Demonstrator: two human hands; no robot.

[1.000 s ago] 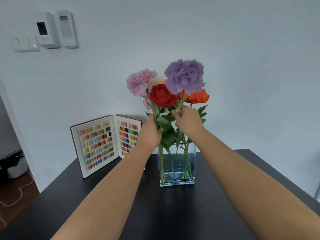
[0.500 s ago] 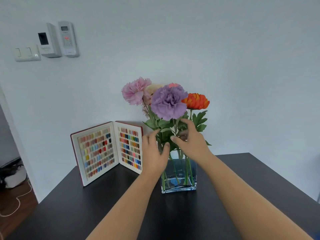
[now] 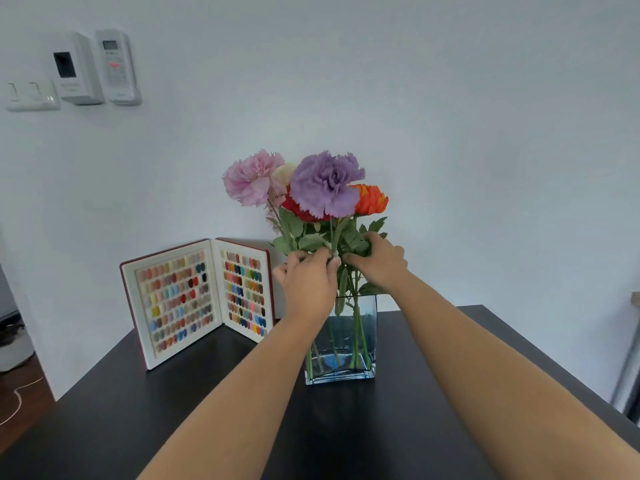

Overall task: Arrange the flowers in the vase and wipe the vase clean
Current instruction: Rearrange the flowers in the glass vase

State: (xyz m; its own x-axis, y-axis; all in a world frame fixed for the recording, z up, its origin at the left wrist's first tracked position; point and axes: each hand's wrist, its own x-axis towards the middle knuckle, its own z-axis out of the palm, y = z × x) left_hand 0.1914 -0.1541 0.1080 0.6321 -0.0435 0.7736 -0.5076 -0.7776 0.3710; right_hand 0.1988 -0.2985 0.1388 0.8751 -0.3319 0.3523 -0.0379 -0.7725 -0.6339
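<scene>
Head camera, looking forward and down. A square clear glass vase (image 3: pixel 360 337) stands at the centre of a dark desk (image 3: pixel 173 410), close to a pale wall. It holds a bunch of flowers (image 3: pixel 308 192): a purple bloom (image 3: pixel 325 185) at the front, a pink bloom (image 3: pixel 251 181) at its 9 o'clock, an orange bloom (image 3: pixel 372 200) at its 3 o'clock, and a red one mostly hidden behind. Green stems (image 3: pixel 356 327) run down into the vase to its base.

Both arms reach in from the bottom edge and meet just above the vase rim. The left hand (image 3: pixel 306 280) has its fingers curled, with fingertips pinching a stem among the leaves. The right hand (image 3: pixel 379 261), at its 3 o'clock, curls its fingers into the foliage on the far side. Working from opposite sides probably lets the person gather and centre the stems so the blooms sit evenly. No cloth is visible, so wiping likely remains.

At 9 o'clock from the vase, an open colour-swatch book (image 3: pixel 197 299) stands propped against the wall. Wall switches and controls (image 3: pixel 79 69) sit at 10 o'clock.
</scene>
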